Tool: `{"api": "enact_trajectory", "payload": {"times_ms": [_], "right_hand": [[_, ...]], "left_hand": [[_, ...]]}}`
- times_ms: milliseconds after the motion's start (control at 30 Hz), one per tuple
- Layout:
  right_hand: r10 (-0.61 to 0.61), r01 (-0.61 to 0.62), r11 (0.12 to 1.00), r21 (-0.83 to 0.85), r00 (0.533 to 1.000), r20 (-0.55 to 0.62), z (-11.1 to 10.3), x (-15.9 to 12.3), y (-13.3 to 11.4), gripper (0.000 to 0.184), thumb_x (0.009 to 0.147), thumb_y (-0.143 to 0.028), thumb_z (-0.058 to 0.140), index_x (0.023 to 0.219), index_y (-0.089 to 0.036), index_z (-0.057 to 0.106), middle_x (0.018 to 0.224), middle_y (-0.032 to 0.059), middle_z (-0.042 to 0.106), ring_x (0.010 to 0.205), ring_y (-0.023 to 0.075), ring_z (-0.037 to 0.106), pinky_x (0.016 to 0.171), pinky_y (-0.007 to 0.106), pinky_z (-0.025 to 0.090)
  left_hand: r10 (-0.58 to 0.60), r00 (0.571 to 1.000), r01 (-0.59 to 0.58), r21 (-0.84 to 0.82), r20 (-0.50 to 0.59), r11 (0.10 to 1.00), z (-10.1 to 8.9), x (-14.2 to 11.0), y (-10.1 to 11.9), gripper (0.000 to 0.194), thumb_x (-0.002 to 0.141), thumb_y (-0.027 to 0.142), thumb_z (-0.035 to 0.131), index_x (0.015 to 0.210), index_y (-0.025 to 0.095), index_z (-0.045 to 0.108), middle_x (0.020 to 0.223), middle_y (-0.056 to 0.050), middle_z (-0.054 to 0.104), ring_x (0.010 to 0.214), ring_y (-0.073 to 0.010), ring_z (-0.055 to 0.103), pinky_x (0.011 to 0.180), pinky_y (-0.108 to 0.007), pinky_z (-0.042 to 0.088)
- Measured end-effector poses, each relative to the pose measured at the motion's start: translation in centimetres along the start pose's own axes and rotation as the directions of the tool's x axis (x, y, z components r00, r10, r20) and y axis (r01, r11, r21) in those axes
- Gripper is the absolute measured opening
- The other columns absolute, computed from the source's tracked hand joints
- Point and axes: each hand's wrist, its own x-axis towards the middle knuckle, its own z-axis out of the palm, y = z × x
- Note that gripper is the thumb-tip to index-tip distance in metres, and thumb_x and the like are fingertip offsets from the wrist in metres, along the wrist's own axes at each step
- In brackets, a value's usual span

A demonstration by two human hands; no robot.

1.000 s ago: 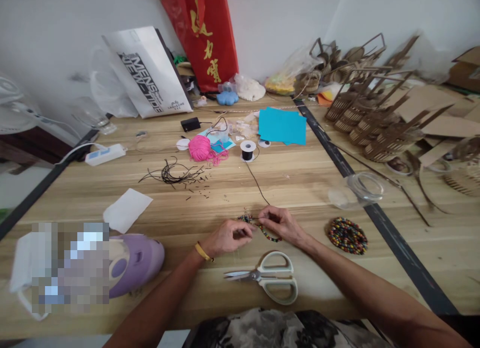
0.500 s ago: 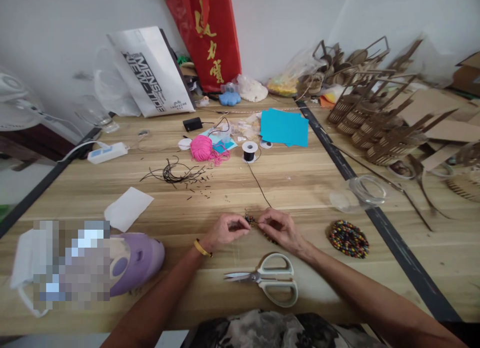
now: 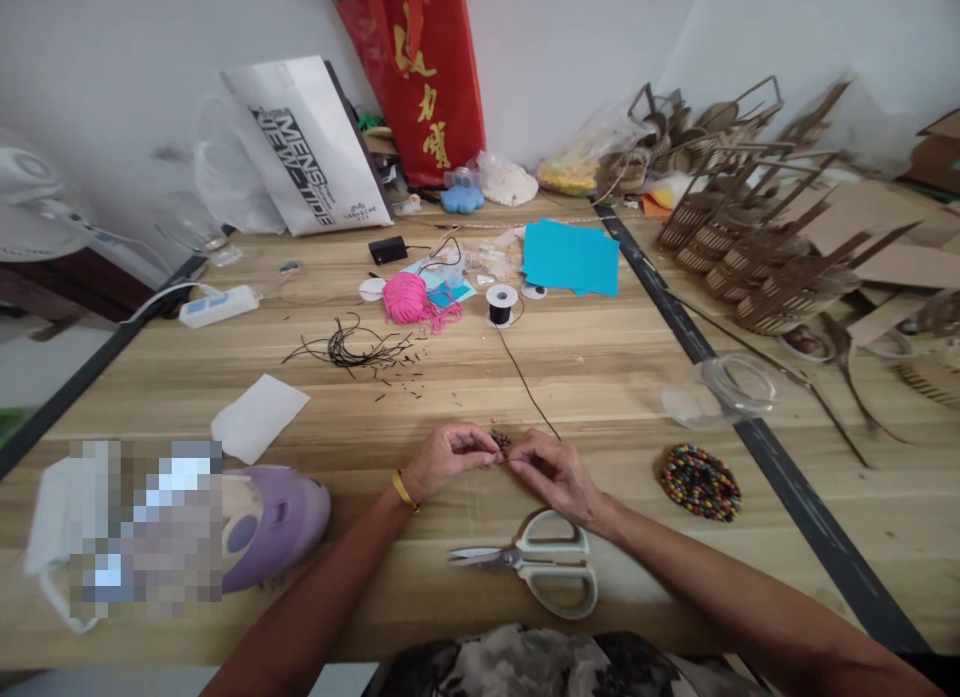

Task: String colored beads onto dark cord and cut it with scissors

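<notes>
My left hand point(image 3: 452, 457) is closed in a pinch, its fingertips beside a small pile of dark and coloured beads point(image 3: 501, 439); whatever it pinches is too small to make out. Almost touching it, my right hand point(image 3: 556, 474) pinches the end of a thin black cord point(image 3: 525, 372). That cord runs back across the table to a white spool point(image 3: 502, 304) wound with black. White-handled scissors point(image 3: 551, 557) lie just below my hands, blades to the left. A coiled string of multicoloured beads point(image 3: 701, 483) rests to the right.
A bundle of black cord pieces point(image 3: 352, 345) with scattered snippets lies left of the spool, near pink yarn point(image 3: 406, 298). Blue sheets point(image 3: 571, 257) lie farther back. At left are white paper point(image 3: 260, 418) and a purple device point(image 3: 289, 522). Brown baskets point(image 3: 780, 277) stand at right.
My hands have come together until their fingertips nearly meet at the bead pile. The short beaded strand that showed below my right hand is now hidden. The view has shifted slightly.
</notes>
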Motion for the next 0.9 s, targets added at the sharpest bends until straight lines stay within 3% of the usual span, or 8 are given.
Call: {"api": "enact_trajectory", "payload": {"times_ms": [233, 900], "right_hand": [[-0.047, 0.046, 0.997, -0.064, 0.999, -0.006, 0.03, -0.19, 0.47, 0.014, 0.092, -0.025, 0.052, 0.084, -0.018, 0.060, 0.074, 0.0050, 0.060, 0.067, 0.0151, 0.055, 0.060, 0.027, 0.044], [-0.034, 0.035, 0.994, -0.102, 0.999, 0.010, -0.08, -0.14, 0.53, 0.015, 0.092, -0.027, 0.051, 0.082, -0.018, 0.059, 0.073, 0.0048, 0.059, 0.065, 0.0149, 0.054, 0.057, 0.025, 0.043]], "left_hand": [[-0.016, 1.000, 0.016, -0.009, 0.011, 1.000, 0.27, 0.02, 0.17, 0.029, 0.060, 0.029, 0.082, 0.076, 0.010, 0.068, 0.072, -0.004, 0.070, 0.068, -0.0121, 0.062, 0.069, -0.024, 0.047], [-0.014, 1.000, 0.015, -0.030, 0.024, 0.999, 0.37, 0.06, 0.11, 0.029, 0.060, 0.029, 0.082, 0.076, 0.010, 0.067, 0.073, -0.004, 0.070, 0.070, -0.0117, 0.063, 0.071, -0.023, 0.048]]}}
